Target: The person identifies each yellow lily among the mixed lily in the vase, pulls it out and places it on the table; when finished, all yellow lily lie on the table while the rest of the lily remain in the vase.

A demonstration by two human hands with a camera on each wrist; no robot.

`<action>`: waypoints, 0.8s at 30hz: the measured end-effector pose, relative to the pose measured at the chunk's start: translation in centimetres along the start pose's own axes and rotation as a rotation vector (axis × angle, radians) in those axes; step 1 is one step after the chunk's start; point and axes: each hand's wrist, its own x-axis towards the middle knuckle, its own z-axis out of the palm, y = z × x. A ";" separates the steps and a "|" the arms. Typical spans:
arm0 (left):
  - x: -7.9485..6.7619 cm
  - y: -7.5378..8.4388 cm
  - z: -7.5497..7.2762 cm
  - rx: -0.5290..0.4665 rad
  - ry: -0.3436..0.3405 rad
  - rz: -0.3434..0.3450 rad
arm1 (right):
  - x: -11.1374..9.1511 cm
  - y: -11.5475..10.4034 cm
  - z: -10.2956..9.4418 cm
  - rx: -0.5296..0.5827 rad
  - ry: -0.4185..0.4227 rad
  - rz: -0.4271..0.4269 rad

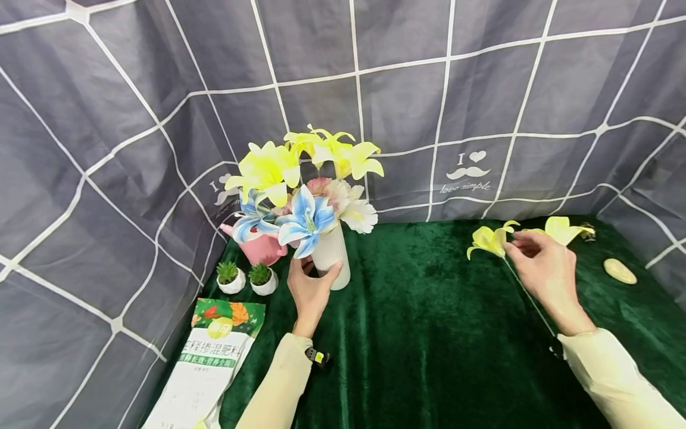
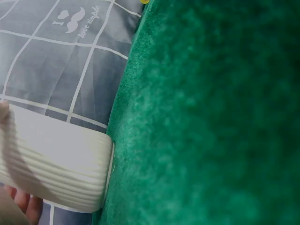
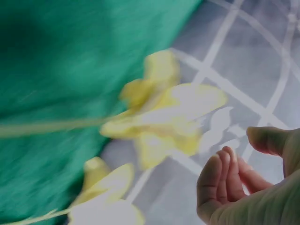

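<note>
A white ribbed vase (image 1: pixel 333 256) stands on the green cloth, filled with artificial yellow lilies (image 1: pixel 268 171), blue lilies (image 1: pixel 308 220) and pink and white blooms. My left hand (image 1: pixel 309 292) grips its lower part, thumb in front and fingers round the far left side. In the left wrist view the vase (image 2: pixel 56 159) shows its ribs and base. Over on the right, my right hand (image 1: pixel 546 277) is beside a loose yellow lily (image 1: pixel 489 241). The right wrist view shows thumb and fingers apart, nothing between them, and the long-stemmed lily (image 3: pixel 164 112) in front. Another yellow lily (image 1: pixel 560 229) is partly behind that hand.
Left of the vase are a pink watering can (image 1: pixel 262 247) and two small potted succulents (image 1: pixel 231 280). A printed white and green bag (image 1: pixel 209 357) lies nearer. A smooth pale stone-like piece (image 1: pixel 620 271) is at far right. Grey checked curtain (image 1: pixel 402 107) surrounds the cloth.
</note>
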 end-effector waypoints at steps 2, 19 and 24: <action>0.1 0.1 0.2 -0.010 -0.012 0.002 | -0.4 -2.5 -0.1 0.058 0.030 -0.031; 1.0 0.5 1.0 -0.047 -0.020 -0.028 | 2.4 -20.0 5.9 0.575 -0.265 -0.167; 0.9 0.4 0.9 -0.040 -0.024 -0.034 | 4.7 -22.6 9.1 0.589 -0.335 -0.150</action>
